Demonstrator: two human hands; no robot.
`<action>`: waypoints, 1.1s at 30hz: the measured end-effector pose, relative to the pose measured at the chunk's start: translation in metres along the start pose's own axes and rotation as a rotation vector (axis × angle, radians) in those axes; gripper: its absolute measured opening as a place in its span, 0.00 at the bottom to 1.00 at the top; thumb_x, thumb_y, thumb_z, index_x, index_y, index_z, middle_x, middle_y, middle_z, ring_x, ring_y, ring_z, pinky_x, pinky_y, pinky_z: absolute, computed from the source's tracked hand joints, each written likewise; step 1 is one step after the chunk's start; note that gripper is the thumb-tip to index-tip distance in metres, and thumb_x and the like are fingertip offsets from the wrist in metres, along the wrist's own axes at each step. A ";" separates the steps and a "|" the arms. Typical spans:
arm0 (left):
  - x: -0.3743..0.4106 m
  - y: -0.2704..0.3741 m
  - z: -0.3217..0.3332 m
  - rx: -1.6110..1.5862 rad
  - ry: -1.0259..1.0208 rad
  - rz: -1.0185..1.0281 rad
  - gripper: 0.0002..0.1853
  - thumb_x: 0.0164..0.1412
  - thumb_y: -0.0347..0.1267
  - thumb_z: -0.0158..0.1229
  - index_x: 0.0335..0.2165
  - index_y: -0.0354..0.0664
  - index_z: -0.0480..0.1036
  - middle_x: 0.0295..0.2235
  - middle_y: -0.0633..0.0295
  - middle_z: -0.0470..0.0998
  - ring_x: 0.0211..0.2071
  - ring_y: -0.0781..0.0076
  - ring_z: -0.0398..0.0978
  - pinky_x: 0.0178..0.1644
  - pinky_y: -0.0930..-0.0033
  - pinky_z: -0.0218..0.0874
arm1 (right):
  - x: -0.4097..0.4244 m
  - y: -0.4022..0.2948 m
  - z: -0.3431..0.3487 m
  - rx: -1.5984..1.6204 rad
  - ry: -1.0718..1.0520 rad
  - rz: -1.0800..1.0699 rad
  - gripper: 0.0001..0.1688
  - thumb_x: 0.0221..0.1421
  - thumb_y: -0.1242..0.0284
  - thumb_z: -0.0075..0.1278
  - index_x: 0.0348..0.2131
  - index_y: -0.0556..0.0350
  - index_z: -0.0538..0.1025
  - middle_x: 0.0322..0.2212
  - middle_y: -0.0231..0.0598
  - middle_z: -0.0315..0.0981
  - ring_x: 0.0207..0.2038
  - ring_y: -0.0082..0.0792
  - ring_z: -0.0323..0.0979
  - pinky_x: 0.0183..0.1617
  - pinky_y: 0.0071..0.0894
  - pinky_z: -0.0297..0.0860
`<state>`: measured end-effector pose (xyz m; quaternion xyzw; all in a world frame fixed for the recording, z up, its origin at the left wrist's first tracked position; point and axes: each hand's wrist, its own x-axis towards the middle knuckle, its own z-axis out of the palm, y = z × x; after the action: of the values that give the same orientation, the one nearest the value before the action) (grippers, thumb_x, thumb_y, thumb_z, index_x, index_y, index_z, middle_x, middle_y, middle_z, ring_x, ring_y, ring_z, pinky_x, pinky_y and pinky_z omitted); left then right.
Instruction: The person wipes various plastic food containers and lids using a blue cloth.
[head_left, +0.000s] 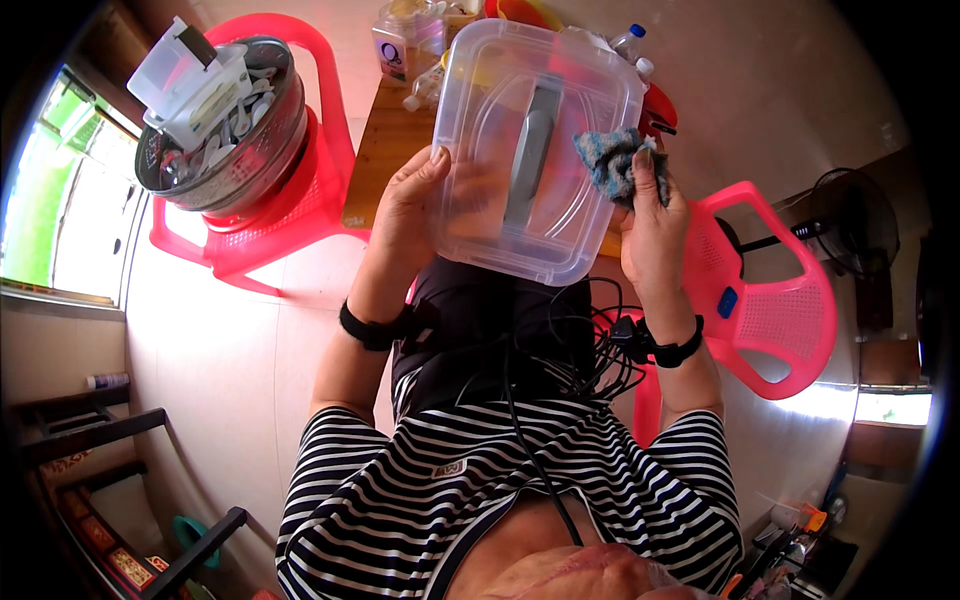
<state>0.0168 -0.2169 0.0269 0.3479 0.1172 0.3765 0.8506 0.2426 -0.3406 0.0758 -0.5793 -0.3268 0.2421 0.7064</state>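
Note:
A clear plastic storage-box lid (480, 187) with a grey carrying handle (531, 161) is held up over my lap. My left hand (411, 196) grips its left edge, thumb on the near face and the fingers behind the plastic. In my right hand (654, 217) is a bunched blue-grey cloth (609, 163), pinched under the thumb at the lid's right edge. Whether those fingers also hold the lid cannot be told. Partly hidden behind the lid is a wooden table (390, 161).
On the left, a pink plastic chair (330, 195) bears a metal colander (247, 165) with spoons and a clear container (199, 112). Bottles (628, 43) and jars stand at the table's far end. Another pink chair (787, 307) is at right, near a fan (855, 217). Black cables (607, 345) hang by my right wrist.

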 end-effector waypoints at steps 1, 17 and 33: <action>0.000 0.000 0.000 0.003 0.004 0.005 0.24 0.68 0.42 0.49 0.52 0.34 0.65 0.47 0.48 0.75 0.46 0.53 0.76 0.51 0.55 0.67 | -0.001 0.004 -0.001 -0.074 -0.005 -0.024 0.21 0.61 0.62 0.54 0.44 0.61 0.75 0.38 0.30 0.75 0.40 0.22 0.73 0.43 0.24 0.71; 0.004 -0.003 0.001 -0.163 0.163 0.120 0.27 0.68 0.45 0.48 0.55 0.35 0.63 0.50 0.52 0.73 0.51 0.58 0.72 0.56 0.56 0.63 | -0.029 -0.002 0.011 -0.565 -0.240 -0.252 0.19 0.62 0.62 0.53 0.37 0.63 0.77 0.24 0.37 0.75 0.28 0.26 0.71 0.35 0.28 0.69; -0.001 0.009 0.004 -0.158 0.224 0.189 0.19 0.65 0.39 0.55 0.48 0.36 0.68 0.43 0.55 0.76 0.41 0.63 0.76 0.48 0.60 0.68 | -0.003 -0.044 -0.002 -0.424 -0.058 -0.054 0.15 0.56 0.70 0.59 0.41 0.61 0.77 0.30 0.31 0.75 0.30 0.19 0.72 0.30 0.25 0.72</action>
<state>0.0125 -0.2150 0.0360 0.2451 0.1480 0.4994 0.8177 0.2408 -0.3538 0.1182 -0.6987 -0.4061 0.1656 0.5652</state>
